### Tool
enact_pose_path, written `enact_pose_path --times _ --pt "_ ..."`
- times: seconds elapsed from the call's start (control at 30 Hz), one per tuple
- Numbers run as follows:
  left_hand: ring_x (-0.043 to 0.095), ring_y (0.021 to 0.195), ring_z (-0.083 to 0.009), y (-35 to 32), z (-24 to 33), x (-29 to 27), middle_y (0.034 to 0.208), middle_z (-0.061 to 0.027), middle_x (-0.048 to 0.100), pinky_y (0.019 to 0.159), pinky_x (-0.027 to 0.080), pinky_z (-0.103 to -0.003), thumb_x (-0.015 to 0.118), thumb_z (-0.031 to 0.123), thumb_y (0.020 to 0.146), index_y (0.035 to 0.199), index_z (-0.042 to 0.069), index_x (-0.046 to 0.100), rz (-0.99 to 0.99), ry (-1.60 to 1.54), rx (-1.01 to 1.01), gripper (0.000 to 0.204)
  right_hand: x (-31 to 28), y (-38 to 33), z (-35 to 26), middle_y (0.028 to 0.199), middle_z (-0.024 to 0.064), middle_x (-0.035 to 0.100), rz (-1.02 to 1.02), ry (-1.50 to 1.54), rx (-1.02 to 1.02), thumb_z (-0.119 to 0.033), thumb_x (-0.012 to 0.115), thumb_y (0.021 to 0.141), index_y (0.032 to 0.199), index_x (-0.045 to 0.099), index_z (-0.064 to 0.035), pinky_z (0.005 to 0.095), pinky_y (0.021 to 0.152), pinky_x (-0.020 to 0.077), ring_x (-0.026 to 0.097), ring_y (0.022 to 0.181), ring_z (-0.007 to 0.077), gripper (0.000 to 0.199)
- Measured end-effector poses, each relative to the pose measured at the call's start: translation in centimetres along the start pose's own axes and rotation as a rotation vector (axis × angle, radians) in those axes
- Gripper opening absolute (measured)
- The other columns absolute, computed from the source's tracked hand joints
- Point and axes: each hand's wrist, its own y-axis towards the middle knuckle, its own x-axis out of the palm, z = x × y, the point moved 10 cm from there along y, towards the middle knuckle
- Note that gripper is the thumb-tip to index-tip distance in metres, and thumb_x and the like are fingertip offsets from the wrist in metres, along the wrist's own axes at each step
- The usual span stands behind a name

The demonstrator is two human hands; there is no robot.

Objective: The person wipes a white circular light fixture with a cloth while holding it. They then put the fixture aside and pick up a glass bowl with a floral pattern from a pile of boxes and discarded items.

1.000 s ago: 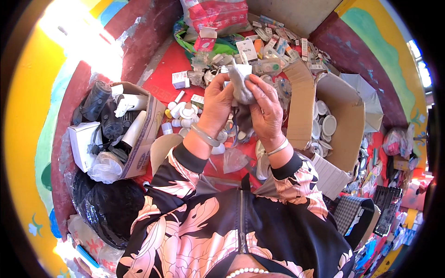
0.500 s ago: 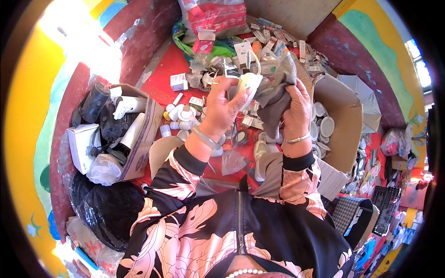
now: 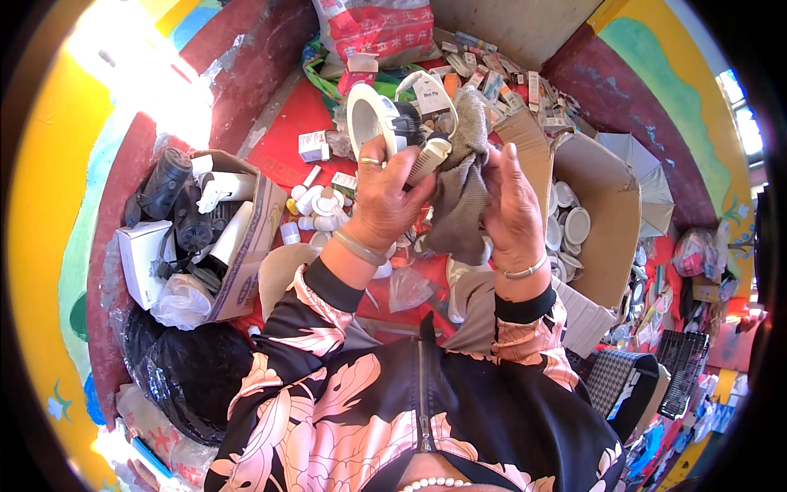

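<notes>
My left hand [image 3: 388, 190] grips a downlight [image 3: 366, 123] with a white round rim and a dark finned body. A small white driver box [image 3: 429, 156], joined to it by a white cable [image 3: 443, 85], sits by the same fingers. Over at the right, my right hand [image 3: 513, 205] has its fingers against a crumpled grey cloth [image 3: 459, 201], which hangs next to the driver box. The thumb of that hand points up and some fingertips are hidden behind the cloth.
Left, a cardboard box [image 3: 246, 271] holds lamps and dark fittings. An open carton [image 3: 602, 221] with round white discs stands at the right. White bulbs and fittings [image 3: 324, 201] lie on the red sheet; small boxes [image 3: 492, 78] are piled behind. A black plastic bag [image 3: 193, 369] lies near left.
My left hand has turned the downlight so its round white rim now faces left and up. The cloth has shifted left, closer to the driver box, and my right hand's fingers have straightened.
</notes>
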Motion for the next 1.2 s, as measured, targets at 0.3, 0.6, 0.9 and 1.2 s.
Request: enact_pose_path --times 0.3,0.6,0.9,1.2 --pt "0.055 0.085 -0.0272 0.3 0.8 0.1 0.099 -0.0157 0.052 0.073 0.046 -0.033 0.074 0.004 0.066 0.097 0.002 0.06 -0.058 -0.218 -0.007 0.034 0.4 0.2 0.9 0.097 0.002 0.061 -0.048 0.019 -0.109 -0.015 0.05 0.095 0.111 0.057 -0.0028 0.0214 0.077 0.0466 0.057 0.087 0.009 0.022" --pt "0.052 0.086 -0.0242 -0.1 -1.1 1.5 0.097 -0.013 0.052 0.073 0.044 -0.031 0.073 0.016 0.074 0.098 0.001 0.061 -0.153 -0.465 -0.227 0.031 -1.9 0.2 -0.5 0.104 0.0105 0.061 0.095 0.15 -0.011 -0.026 0.052 0.093 0.109 0.056 0.0034 0.0323 0.079 0.0503 0.061 0.089 0.0202 0.034" --pt "0.053 0.086 -0.0115 -3.2 -3.5 5.6 0.09 -0.0055 0.059 0.077 0.042 -0.026 0.069 0.025 0.081 0.1 0.0 0.063 -0.544 -0.581 -0.552 0.032 -3.0 1.8 2.0 0.089 0.0047 0.065 -0.002 0.043 0.113 -0.001 0.062 0.083 0.098 0.061 -0.0002 0.0258 0.073 0.0519 0.062 0.077 0.0127 0.016" --pt "0.052 0.082 -0.0104 -3.4 -3.6 6.3 0.087 -0.0041 0.058 0.075 0.042 -0.025 0.07 0.024 0.08 0.095 -0.002 0.063 -0.598 -0.546 -0.614 0.03 -4.1 1.9 1.7 0.083 0.0063 0.064 0.082 -0.021 0.068 -0.006 0.063 0.083 0.093 0.062 0.0007 0.0246 0.066 0.052 0.062 0.072 0.0132 0.012"
